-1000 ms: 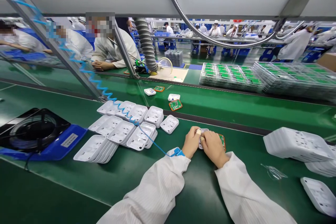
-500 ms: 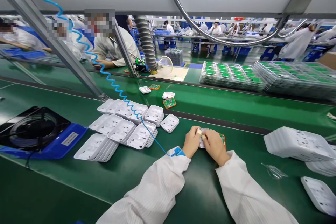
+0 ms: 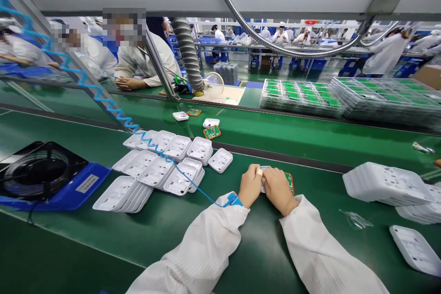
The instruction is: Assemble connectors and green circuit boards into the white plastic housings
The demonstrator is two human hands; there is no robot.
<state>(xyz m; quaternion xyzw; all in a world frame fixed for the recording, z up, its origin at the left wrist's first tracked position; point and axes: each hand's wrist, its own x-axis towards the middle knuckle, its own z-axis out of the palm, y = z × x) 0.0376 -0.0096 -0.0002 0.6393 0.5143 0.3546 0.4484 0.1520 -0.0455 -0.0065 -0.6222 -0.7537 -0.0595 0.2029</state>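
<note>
My left hand (image 3: pixel 250 185) is closed on the left side of a small white plastic housing (image 3: pixel 264 168), which rests at the green bench surface. Over the same housing curls my right hand (image 3: pixel 278 190), with its fingertips close to my left thumb. Both hands cover most of the housing, so its inside is largely hidden. A green circuit board with an orange edge (image 3: pixel 290 183) lies just beyond my right hand, partly covered by it. A blue wrist strap (image 3: pixel 233 199) with a coiled cord (image 3: pixel 117 112) is on my left wrist.
Stacked white housings (image 3: pixel 156 171) stand to the left, beside a black fan (image 3: pixel 44 165). More stacked housings (image 3: pixel 387 183) and a single one (image 3: pixel 415 249) are at right. Past the bench edge, a green belt (image 3: pixel 248 131) carries housings and boards. Board trays (image 3: pixel 299 96) stand behind it.
The pieces on the belt have moved left, and a small white piece has come further into view at right. The coiled cord has swung left. Both my hands stay around the housing.
</note>
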